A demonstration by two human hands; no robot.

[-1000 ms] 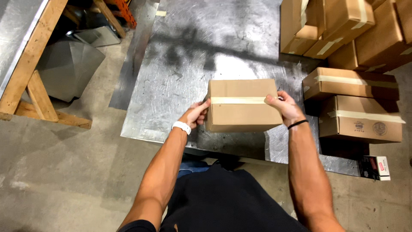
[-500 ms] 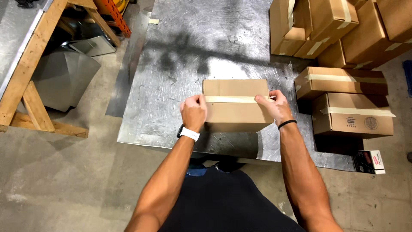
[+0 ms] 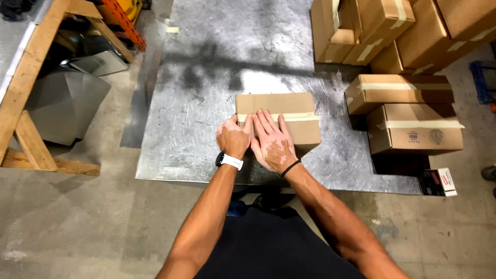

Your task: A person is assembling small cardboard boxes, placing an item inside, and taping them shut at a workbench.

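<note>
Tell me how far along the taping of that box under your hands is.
Done: a strip of tape already runs across the cardboard box, whose flaps lie closed, on the metal sheet. In hand: the left hand and right hand lie flat on the strip near the box's left end. Left: the box sits apart from the taped boxes stacked to the right.

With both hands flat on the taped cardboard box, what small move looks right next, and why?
Probably slide the right hand along the tape strip toward the box's right edge, pressing it down. Both hands lie flat over the left part of the strip, the left hand near its end, while the right stretch lies uncovered.
</note>
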